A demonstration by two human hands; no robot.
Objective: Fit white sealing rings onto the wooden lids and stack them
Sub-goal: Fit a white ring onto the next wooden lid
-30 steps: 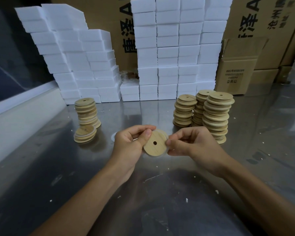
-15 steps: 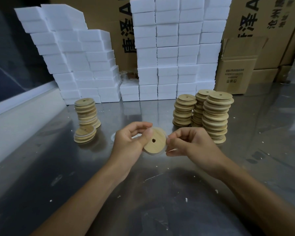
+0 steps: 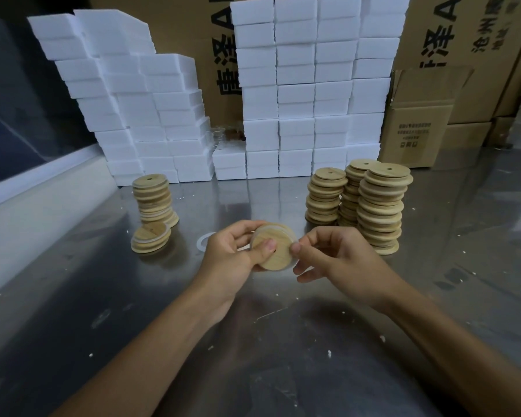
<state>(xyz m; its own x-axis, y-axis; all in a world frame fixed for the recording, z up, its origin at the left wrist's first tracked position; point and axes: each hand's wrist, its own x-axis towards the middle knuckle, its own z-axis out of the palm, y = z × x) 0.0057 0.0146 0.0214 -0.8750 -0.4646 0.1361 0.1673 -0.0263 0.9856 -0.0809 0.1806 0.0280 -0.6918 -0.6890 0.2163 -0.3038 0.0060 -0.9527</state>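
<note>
Two bare forearms reach in from the lower corners of the head view and meet above the middle of the grey metal table [image 3: 283, 371]. The left hand [image 3: 232, 260] is turned palm-inward, its fingers curled behind a round light wooden lid [image 3: 275, 254] and its thumb pressed flat on the near face, so the lid is clamped between thumb and fingers. The right hand [image 3: 340, 260] comes in from the other side with the wrist bent, thumb tip touching the lid's right edge, index finger curled over the top of the rim; its lower fingers hang loosely bent below, apart from the lid. The lid is held just above the table, tilted up on edge, its broad flat face turned toward the camera and its axis pointing back toward the person. A white rim shows along its far upper edge. Another white sealing ring [image 3: 203, 240] lies flat on the table just behind the left hand. Stacked lids stand to the left [image 3: 154, 200] and right [image 3: 379, 212].
</note>
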